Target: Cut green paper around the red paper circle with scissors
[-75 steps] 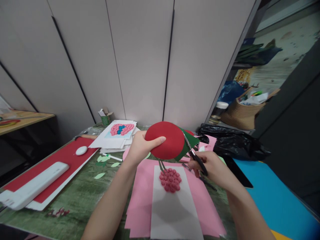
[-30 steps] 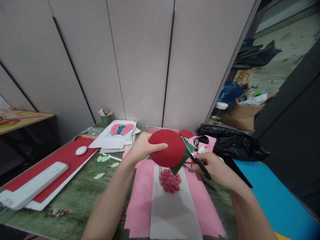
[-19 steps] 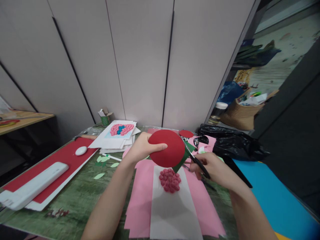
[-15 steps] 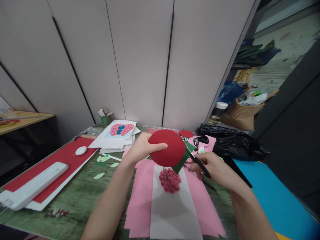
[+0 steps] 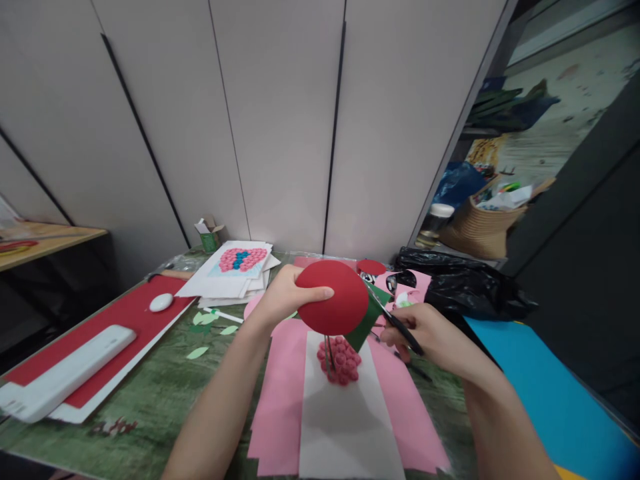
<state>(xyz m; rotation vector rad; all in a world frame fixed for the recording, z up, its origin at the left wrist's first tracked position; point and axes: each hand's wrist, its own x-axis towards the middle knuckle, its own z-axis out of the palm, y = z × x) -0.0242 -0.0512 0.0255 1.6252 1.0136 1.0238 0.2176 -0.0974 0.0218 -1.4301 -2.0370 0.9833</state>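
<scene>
My left hand pinches a red paper oval, thumb on its face and fingers behind it. A piece of dark green paper sits behind the oval's right edge. My right hand grips black-handled scissors, their blades lying over the green paper beside the oval. Thin dark stems hang below the oval. Under my hands, a cluster of pink rolled-paper balls rests on a white sheet, which lies on pink paper.
Green paper leaves are scattered at left, near a red sheet bearing a white box-like device and a white mouse. Stacked papers lie behind. A black plastic bag and blue sheet lie at right.
The oval and both hands stay almost in place; the view has shifted slightly. The stems below the oval show a little more clearly. The scissors remain at the green paper.
</scene>
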